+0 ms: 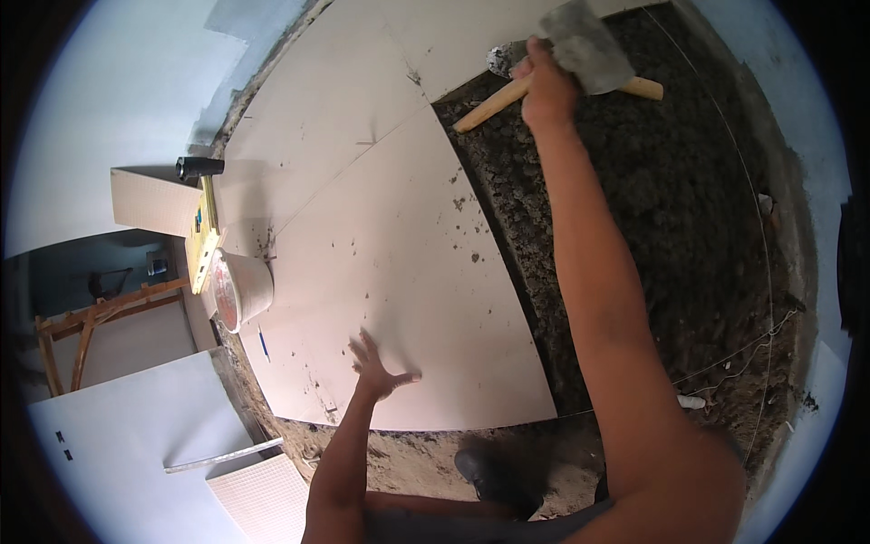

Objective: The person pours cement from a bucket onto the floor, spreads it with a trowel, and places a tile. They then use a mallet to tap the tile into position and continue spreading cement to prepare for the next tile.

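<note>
My left hand point(379, 374) lies with fingers spread on a large cream tile point(435, 335). At the top, my right hand point(548, 95) is closed around a trowel point(589, 50) with a broad grey blade, smeared by motion. One pale wooden handle point(489, 106) slants down to the left from this hand; whether it belongs to the trowel I cannot tell. Another wooden handle end point(643, 88) shows right of the blade. Beneath the trowel spreads dark, lumpy mortar point(634, 199), beside the tile's right edge. A crumpled silvery thing point(500, 60) is partly hidden behind the hand.
A white bucket point(243, 288) stands at the left, near a black-headed mallet point(199, 168) and a blue pen-like object point(264, 344). Thin string point(725, 109) runs along the right wall. A stacked tile point(263, 499) and a dark shoe point(494, 476) appear below.
</note>
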The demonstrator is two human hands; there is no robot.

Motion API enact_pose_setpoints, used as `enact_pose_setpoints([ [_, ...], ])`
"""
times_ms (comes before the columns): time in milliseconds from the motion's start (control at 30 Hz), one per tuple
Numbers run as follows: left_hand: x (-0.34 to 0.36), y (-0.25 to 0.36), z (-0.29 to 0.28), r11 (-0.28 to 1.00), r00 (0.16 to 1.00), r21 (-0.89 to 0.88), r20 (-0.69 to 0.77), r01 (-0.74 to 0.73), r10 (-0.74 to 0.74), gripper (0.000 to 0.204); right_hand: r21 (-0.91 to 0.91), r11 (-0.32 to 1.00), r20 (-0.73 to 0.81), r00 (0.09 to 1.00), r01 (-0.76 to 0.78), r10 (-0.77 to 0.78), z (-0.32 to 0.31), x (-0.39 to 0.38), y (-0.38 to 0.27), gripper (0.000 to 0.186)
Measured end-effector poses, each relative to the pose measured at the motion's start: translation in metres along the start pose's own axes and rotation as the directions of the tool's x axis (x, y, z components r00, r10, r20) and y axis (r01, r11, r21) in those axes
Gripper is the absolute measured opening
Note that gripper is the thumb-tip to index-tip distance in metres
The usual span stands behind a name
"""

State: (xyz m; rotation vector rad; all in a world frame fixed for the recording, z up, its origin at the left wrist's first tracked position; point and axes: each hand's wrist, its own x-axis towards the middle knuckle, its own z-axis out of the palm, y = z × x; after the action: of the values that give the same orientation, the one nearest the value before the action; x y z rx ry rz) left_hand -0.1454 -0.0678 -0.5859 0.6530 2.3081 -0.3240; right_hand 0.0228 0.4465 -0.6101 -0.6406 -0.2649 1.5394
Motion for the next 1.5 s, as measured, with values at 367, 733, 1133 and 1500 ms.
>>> enact_pose_setpoints([
  [367,-0.002,0.010,-0.004,1.000,0.999,0.000,0.040,0.023,-0.023,0.164,0.235,0.972,-0.213,0.974,-0.026,0.078,-0.015,0.027,0.021,0.019],
  [733,0.002,-0.004,0.006,0.998,0.998,0.025,0.048,0.049,-0.051,0.164,-0.041,0.998,-0.095,0.995,-0.037,0.033,-0.031,0.011,-0.030,0.016],
  [1133,-0.002,-0.011,0.009,1.000,0.999,-0.001,0.025,0.027,-0.027,0.167,0.029,0.991,-0.184,0.975,0.132,-0.124,-0.024,0.027,-0.056,0.019],
  [1500,-0.001,-0.013,0.008,1.000,1.000,-0.003,0.029,0.011,-0.011,0.168,0.074,0.986,-0.145,0.979,0.152,-0.140,-0.019,0.027,-0.058,0.025],
])
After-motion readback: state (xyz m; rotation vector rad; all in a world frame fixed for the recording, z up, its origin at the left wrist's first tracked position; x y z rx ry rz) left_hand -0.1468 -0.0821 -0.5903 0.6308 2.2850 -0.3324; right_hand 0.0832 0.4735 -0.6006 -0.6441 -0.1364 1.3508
